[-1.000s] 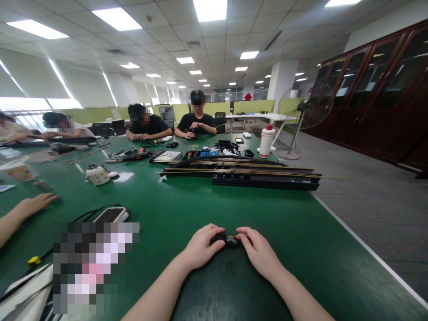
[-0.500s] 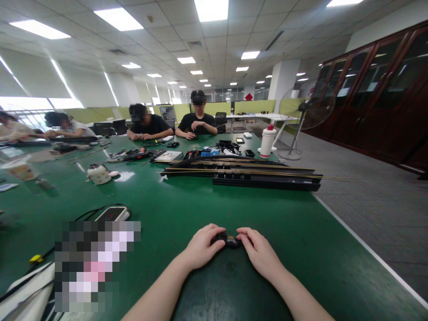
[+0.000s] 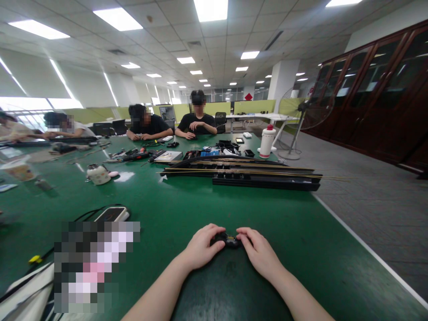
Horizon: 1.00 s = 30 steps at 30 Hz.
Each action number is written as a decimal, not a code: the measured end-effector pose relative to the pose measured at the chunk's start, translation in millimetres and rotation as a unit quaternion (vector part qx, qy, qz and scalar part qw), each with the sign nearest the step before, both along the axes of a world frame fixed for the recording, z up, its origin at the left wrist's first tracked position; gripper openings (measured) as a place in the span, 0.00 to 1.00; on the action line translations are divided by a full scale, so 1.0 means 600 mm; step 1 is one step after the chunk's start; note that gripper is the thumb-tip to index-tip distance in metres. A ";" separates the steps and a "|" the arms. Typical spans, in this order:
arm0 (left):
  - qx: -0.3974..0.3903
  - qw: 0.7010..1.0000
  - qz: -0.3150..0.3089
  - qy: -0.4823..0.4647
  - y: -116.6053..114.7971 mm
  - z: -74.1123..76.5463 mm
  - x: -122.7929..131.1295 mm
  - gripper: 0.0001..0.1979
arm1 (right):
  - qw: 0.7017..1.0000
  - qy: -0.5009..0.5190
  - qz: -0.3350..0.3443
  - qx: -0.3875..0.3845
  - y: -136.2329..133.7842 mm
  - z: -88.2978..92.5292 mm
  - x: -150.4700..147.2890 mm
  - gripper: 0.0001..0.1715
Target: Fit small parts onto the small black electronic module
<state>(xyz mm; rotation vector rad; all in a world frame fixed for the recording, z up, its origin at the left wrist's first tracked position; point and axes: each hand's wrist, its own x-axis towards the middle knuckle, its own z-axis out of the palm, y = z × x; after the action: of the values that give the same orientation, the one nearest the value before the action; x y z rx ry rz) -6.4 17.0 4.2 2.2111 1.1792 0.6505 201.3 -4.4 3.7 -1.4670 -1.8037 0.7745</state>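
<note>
A small black rounded part (image 3: pixel 230 241) with a yellowish strip on top lies on the green table (image 3: pixel 160 267) in front of me; its exact kind is too small to tell. At its left end, the thumb and fingers of my left hand (image 3: pixel 206 243) are closed around it. My right hand (image 3: pixel 257 248) has its thumb and bent fingertips at the right end, pinched against the part's edge. The fingers hide both ends of the part.
Beyond my hands lie black rails (image 3: pixel 267 182) with thin brass-coloured rods (image 3: pixel 284 173). A white bottle (image 3: pixel 266 142) stands behind them. To the left are a patterned cup (image 3: pixel 98 174) and a white-edged device (image 3: pixel 113 214). Several people sit farther along the table.
</note>
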 end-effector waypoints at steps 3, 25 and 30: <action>0.003 1.000 -0.001 -0.002 0.000 -0.002 -0.001 0.18 | 1.000 -0.009 0.001 -0.006 0.001 0.000 0.000 0.17; -0.002 1.000 0.005 0.002 -0.001 -0.001 -0.001 0.18 | 1.000 0.012 -0.001 0.008 0.004 -0.008 0.001 0.16; 0.001 1.000 0.005 0.001 -0.002 0.001 0.000 0.19 | 1.000 0.004 -0.002 0.006 0.002 -0.004 0.001 0.16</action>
<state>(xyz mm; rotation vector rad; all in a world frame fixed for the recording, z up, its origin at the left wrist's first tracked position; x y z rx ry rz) -6.3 15.5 4.9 2.2092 1.1911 0.6525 201.8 -3.1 1.0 -1.4575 -1.7954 0.7668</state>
